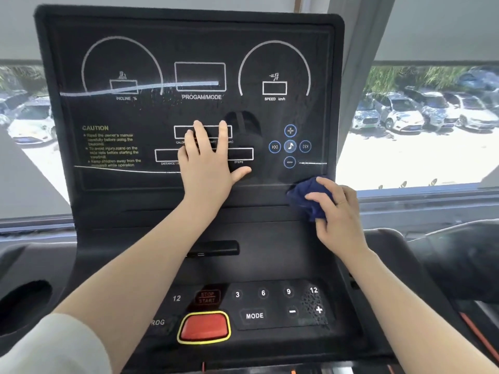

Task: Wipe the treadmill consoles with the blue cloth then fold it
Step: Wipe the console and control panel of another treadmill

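Note:
A black treadmill console fills the view, its glossy upper panel printed with dials, display boxes and a caution text. My left hand lies flat on the middle of that panel, fingers spread, palm on the surface. My right hand grips a bunched dark blue cloth and presses it against the console's lower right corner, just under the round music buttons. Part of the cloth is hidden by my fingers.
Below is a button deck with a red stop button, number keys and a MODE key. A cup holder is at the left. Behind the console is a window looking onto parked cars.

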Available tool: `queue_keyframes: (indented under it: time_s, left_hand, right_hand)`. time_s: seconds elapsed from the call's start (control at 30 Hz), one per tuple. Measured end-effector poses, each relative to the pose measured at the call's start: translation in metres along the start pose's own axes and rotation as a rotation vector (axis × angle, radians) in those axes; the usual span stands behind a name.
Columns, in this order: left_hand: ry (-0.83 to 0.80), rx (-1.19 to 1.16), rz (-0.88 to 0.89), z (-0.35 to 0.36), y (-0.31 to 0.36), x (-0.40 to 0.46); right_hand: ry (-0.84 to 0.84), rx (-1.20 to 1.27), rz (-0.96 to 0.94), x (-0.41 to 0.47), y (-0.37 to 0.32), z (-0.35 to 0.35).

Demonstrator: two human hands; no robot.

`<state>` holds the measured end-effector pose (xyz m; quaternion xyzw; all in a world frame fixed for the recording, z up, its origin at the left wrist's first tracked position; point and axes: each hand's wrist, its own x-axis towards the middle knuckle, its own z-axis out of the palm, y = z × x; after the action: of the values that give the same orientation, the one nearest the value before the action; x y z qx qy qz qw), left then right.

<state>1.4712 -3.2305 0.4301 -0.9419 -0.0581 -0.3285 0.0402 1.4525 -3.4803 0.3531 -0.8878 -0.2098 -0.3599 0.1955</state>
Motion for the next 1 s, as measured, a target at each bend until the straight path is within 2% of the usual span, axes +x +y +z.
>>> queue_keyframes:
  time_s: [0.1,0.3,0.5,0.57,0.7,0.77,0.9,1.0]
  left_hand:
    - [-0.022,-0.067,0.011,-0.003,0.001,0.001]
    - [-0.040,-0.454,0.043,-0.010,-0.031,-0.013]
    - [-0.056,-0.498,-0.053,-0.003,-0.105,-0.038]
    - [-0.059,-0.456,-0.122,0.003,-0.131,-0.049]
    - [-0.109,-0.447,-0.466,0.008,-0.177,-0.066]
    - [-0.140,-0.487,-0.549,0.012,-0.199,-0.074]
    - [-0.345,-0.878,-0.488,0.018,-0.227,-0.097]
    - [-0.406,-1.155,-0.442,0.019,-0.252,-0.100]
  right_hand:
    - [-0.002,0.022,0.052,0.002,-0.013,0.001]
    - [0.009,-0.090,0.018,0.010,-0.056,0.022]
    - [0.018,-0.089,-0.106,0.021,-0.081,0.036]
    - [0.007,-0.062,-0.188,0.027,-0.099,0.046]
    - [-0.015,-0.010,-0.254,0.036,-0.144,0.073]
    - [-0.027,0.024,-0.267,0.038,-0.167,0.087]
    - [-0.073,0.091,-0.276,0.041,-0.216,0.112]
    - [-0.115,0.097,-0.269,0.046,-0.250,0.129]
